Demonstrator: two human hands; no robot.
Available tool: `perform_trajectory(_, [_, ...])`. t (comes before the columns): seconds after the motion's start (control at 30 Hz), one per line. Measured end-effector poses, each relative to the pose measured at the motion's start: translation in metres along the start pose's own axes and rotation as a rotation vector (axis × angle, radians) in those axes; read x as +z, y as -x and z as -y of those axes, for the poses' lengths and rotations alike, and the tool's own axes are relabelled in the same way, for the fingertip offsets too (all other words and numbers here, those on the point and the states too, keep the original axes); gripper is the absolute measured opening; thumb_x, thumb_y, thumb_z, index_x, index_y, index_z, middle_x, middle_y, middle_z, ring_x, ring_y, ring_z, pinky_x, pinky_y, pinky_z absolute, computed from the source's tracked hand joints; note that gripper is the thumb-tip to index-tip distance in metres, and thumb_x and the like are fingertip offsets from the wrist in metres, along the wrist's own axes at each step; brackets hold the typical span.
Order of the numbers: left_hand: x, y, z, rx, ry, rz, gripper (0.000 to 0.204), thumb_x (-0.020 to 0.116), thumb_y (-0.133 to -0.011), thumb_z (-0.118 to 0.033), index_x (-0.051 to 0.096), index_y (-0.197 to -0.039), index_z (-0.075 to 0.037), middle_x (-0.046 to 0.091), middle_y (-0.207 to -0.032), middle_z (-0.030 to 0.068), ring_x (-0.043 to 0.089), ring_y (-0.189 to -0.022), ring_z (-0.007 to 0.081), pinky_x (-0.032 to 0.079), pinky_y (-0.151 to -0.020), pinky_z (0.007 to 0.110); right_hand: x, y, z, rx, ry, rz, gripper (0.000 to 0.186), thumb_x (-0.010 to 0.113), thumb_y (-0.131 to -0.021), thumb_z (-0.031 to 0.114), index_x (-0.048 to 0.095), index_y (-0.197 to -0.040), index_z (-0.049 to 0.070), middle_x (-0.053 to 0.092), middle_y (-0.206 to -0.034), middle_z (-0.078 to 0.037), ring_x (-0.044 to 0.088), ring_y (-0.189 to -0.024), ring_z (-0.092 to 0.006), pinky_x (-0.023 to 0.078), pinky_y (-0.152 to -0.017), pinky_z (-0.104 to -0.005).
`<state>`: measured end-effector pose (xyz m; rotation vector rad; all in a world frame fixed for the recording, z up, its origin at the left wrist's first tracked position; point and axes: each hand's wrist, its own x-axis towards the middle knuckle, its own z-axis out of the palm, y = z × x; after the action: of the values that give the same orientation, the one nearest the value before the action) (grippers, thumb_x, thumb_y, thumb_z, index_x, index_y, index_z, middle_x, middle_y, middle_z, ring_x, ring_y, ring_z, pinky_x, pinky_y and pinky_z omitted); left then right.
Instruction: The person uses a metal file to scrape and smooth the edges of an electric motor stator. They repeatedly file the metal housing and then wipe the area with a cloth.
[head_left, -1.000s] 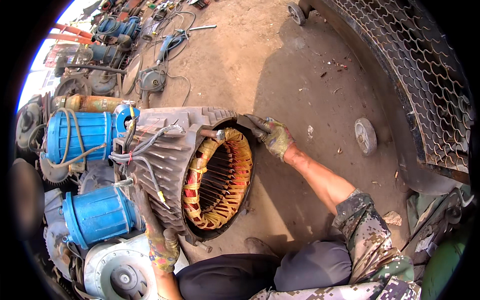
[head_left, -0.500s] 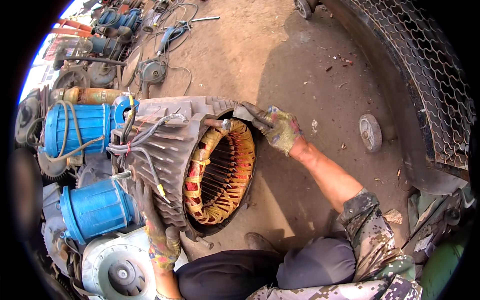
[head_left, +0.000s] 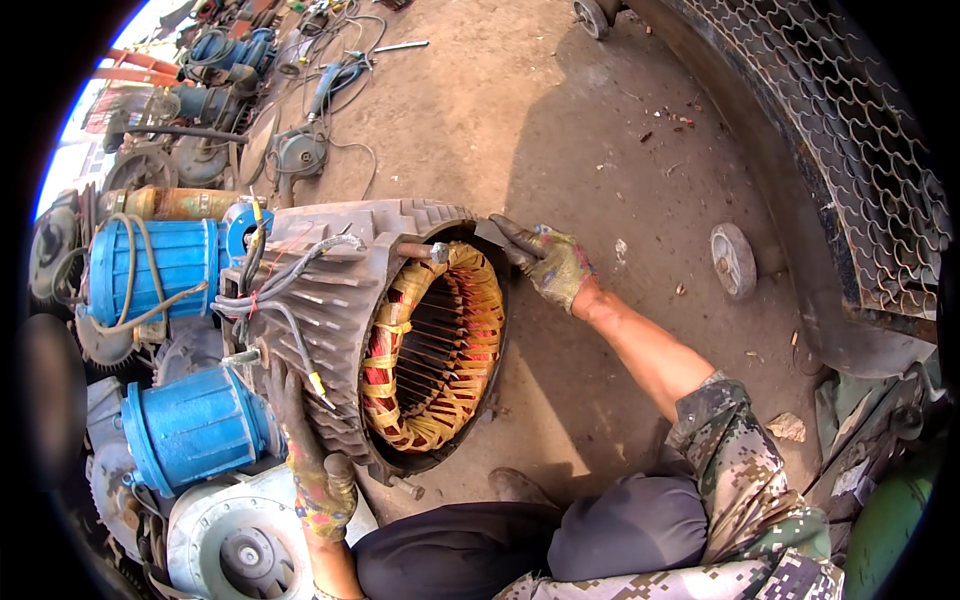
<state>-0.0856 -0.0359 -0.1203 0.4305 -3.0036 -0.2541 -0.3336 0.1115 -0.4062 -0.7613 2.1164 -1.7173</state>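
A large grey finned motor housing [head_left: 330, 235] lies on its side in front of me, its round open end facing right. Inside the opening sits a ring of copper windings [head_left: 385, 395] bound with yellowish tape. My left hand [head_left: 318, 470], in a stained patterned glove, lies against the lower fins with fingers stretched along them and thumb apart. At the top right of the rim, my gloved right hand [head_left: 550, 260] pinches a flat grey blade [head_left: 489, 232] against the edge. Its handle, if any, is hidden in the glove. Grey lead wires [head_left: 290, 262] hang over the fins.
Two blue motors [head_left: 195, 425] and a pale fan housing [head_left: 205, 535] crowd the left side. Farther off lie a blue corded power tool [head_left: 330, 85] and tangled cables. A wheel [head_left: 734, 262] and a rusty mesh panel [head_left: 870, 170] are on the right.
My right hand and the blade have shifted slightly left and down along the rim in the picture, though the whole view has moved a little too. My left hand stays on the fins.
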Motion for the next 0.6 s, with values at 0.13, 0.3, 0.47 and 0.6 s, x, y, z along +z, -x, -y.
perform_trajectory(0.13, [-0.001,0.003,0.000,-0.060,0.022,-0.002,0.104,0.028,-0.099,-0.080,0.027,-0.161,0.004,0.027,-0.167,0.0264,0.020,-0.158,0.0410,0.016,-0.126,0.048,0.003,-0.002,0.009,-0.022,-0.048,0.016,0.044,0.062,-0.103,0.025,0.059,-0.147,0.030,0.070,-0.104,-0.017,0.070,-0.096,-0.0333,0.055,-0.086,-0.0420])
perform_trajectory(0.3, [-0.004,0.001,-0.002,-0.024,-0.038,0.002,0.103,0.028,-0.100,-0.078,0.026,-0.162,0.003,0.028,-0.167,0.0260,0.022,-0.158,0.0391,0.017,-0.126,0.046,0.002,-0.004,0.001,-0.061,0.069,0.032,0.047,0.062,-0.103,0.027,0.058,-0.149,0.029,0.072,-0.111,-0.014,0.069,-0.096,-0.0342,0.055,-0.085,-0.0410])
perform_trajectory(0.47, [0.007,-0.001,-0.002,-0.055,0.041,0.009,0.101,0.029,-0.100,-0.077,0.027,-0.162,0.004,0.028,-0.167,0.0259,0.022,-0.157,0.0388,0.018,-0.126,0.046,0.042,-0.005,-0.079,-0.150,-0.167,0.004,0.047,0.062,-0.102,0.029,0.056,-0.149,0.030,0.073,-0.120,-0.011,0.070,-0.103,-0.0338,0.056,-0.089,-0.0408])
perform_trajectory(0.6, [-0.005,0.000,0.000,-0.060,-0.005,-0.011,0.102,0.030,-0.100,-0.077,0.027,-0.161,0.004,0.029,-0.167,0.0256,0.025,-0.157,0.0378,0.019,-0.126,0.045,0.034,-0.008,-0.046,-0.156,-0.308,-0.057,0.041,0.061,-0.103,0.021,0.061,-0.144,0.025,0.074,-0.110,-0.010,0.070,-0.100,-0.0298,0.056,-0.086,-0.0352])
